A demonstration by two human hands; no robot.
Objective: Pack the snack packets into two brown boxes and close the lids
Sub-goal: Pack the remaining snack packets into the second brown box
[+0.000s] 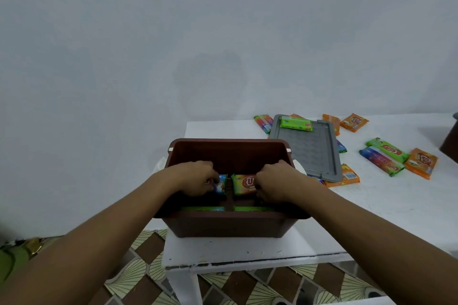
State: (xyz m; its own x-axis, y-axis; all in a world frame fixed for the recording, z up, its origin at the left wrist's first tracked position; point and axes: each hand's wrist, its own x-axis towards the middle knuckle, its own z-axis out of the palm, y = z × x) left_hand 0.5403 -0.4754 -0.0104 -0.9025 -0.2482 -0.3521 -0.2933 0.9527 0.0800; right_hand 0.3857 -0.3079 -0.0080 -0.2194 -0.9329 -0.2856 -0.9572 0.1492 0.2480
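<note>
Left fingers (211, 179) curled around blue packet (221, 184), right fingers (260, 180) around green packet (243, 184), inside box (230, 226).

A white counter (247, 250) with a chipped, dark-scuffed front edge stands against a plain pale wall (173, 32). One white leg (184, 285) drops to a floor (260, 285) tiled in brown squares and cream fan patterns. Green cloth with gold trim (14, 255) shows at the lower left.

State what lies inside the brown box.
Inside the box: a blue packet held by the left hand, an orange packet held by the right hand, and green packets along the near wall. The hands and near wall cover the rest.
</note>
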